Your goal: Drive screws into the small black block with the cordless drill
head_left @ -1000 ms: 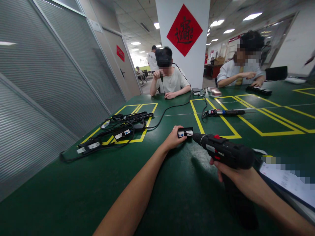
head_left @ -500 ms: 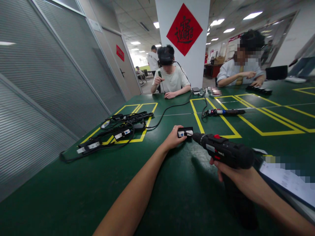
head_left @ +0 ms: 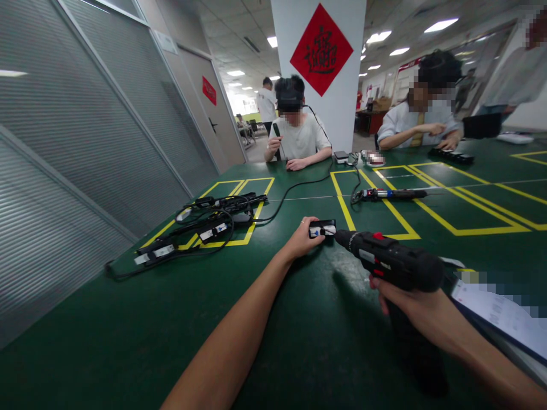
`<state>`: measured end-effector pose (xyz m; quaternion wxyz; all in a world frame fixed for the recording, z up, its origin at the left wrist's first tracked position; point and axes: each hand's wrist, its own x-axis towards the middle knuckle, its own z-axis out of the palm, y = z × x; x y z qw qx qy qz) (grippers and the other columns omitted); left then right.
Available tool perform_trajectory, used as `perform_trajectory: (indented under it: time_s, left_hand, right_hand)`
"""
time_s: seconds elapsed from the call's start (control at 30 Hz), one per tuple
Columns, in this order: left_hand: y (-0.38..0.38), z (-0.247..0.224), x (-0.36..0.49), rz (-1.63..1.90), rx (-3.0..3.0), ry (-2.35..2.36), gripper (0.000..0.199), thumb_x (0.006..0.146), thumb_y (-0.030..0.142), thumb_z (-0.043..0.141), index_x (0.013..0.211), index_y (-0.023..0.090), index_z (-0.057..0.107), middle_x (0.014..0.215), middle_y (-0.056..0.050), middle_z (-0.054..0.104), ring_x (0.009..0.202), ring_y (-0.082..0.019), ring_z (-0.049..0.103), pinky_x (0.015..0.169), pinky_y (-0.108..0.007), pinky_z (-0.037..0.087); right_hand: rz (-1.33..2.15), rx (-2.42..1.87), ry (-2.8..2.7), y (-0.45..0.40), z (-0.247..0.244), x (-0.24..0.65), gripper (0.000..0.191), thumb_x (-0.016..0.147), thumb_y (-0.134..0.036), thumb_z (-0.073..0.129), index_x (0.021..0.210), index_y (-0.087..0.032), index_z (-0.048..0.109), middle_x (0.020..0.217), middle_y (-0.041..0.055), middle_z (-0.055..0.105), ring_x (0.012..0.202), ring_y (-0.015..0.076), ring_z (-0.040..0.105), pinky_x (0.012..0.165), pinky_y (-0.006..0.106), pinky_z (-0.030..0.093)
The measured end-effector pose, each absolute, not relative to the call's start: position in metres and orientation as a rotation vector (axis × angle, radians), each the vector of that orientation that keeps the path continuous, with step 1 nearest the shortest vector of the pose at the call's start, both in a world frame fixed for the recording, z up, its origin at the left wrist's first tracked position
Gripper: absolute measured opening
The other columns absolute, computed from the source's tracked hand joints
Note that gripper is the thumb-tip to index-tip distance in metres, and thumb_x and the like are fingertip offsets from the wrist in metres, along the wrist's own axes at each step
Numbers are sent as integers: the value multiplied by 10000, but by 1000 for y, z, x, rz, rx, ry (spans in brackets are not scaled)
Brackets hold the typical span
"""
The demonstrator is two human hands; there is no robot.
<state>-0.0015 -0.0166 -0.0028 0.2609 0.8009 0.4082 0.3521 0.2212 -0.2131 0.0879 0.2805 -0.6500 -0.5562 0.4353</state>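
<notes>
My left hand (head_left: 302, 239) grips the left end of a small black case (head_left: 328, 224) on the green table, its fingers closed around it. White and blue parts show on the side of the case facing me. My right hand (head_left: 401, 299) is wrapped around the handle of a black cordless drill (head_left: 397, 259) with red details. The drill points left, its chuck close to the right end of the case. Whether the bit touches the case I cannot tell.
Black power strips and cables (head_left: 213, 228) lie at the left. A soldering-iron-like tool (head_left: 391, 195) lies beyond the drill. Papers (head_left: 499, 313) rest at the right. Two people sit across the green table (head_left: 149, 336); a black cable (head_left: 294, 188) runs over it.
My hands, the case and the drill hold nearly the same places. At the far right, a standing person has moved further into view.
</notes>
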Motion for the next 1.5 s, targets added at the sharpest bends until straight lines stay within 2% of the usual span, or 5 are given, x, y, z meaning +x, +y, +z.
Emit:
perform_trajectory:
  time_s: [0.53,0.83,0.97,1.3,1.5]
  left_hand:
    - [-17,-2,-1,957,2154,1108,504,743,301,640,1200,174,471,1167,-90,495,1034,-201,528,927,-343,439]
    - [-18,-2,-2,961,2146,1102,504,746,307,639,1200,175,464,1159,-89,496,1026,-199,531,924,-347,441]
    - [-16,-3,-2,950,2164,1111,499,746,300,639,1195,173,461,1159,-90,496,1049,-204,524,943,-353,434]
    - [-17,-2,-2,954,2163,1108,495,746,301,640,1193,180,464,1165,-90,497,1061,-207,523,948,-355,435]
    - [-19,-1,-1,959,2138,1106,495,739,292,645,1189,185,470,1160,-85,499,1052,-204,524,942,-350,433]
  right_hand:
    - [1167,-1658,-1515,-212,79,226,342,854,-492,505,724,-206,641,740,29,662,646,171,552,605,312,409]
    - [1151,-1702,-1535,-212,83,224,382,839,-522,498,675,-203,633,723,40,668,591,162,538,560,311,396]
    - [1154,-1690,-1527,-212,81,225,399,837,-525,499,638,-201,619,788,53,678,673,183,570,609,323,405]
    - [1168,-1711,-1530,-212,83,225,349,847,-499,496,725,-202,629,652,4,614,573,148,487,560,299,369]
    - [1139,-1651,-1565,-213,81,227,328,868,-465,487,737,-208,645,663,7,632,615,161,529,608,307,408]
